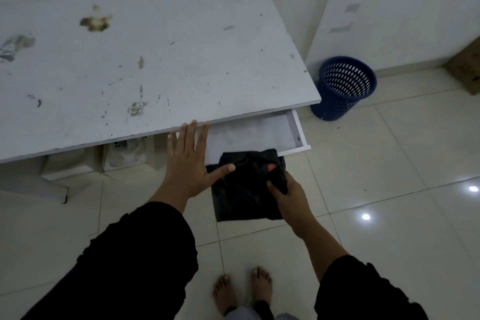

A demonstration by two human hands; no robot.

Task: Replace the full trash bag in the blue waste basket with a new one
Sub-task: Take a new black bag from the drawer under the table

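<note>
**Folded black bag held at the open drawer**

The right hand (288, 189) grips a folded black plastic trash bag (241, 189), its fingers clamped on the bag's upper right part, where a small orange-red spot shows. The bag is dark, slightly glossy and creased, folded into a rough rectangle that hangs down in front of the open white drawer (259, 132) under the scuffed white tabletop (155, 60). The left hand (189, 161) is spread flat, fingers apart, with its fingertips at the table's front edge and its thumb reaching onto the bag's upper left corner. The round blue perforated plastic waste basket (342, 88) stands on the pale tiled floor (389, 163) beside the table's far right corner, near the wall, with no liner visible inside.
</note>
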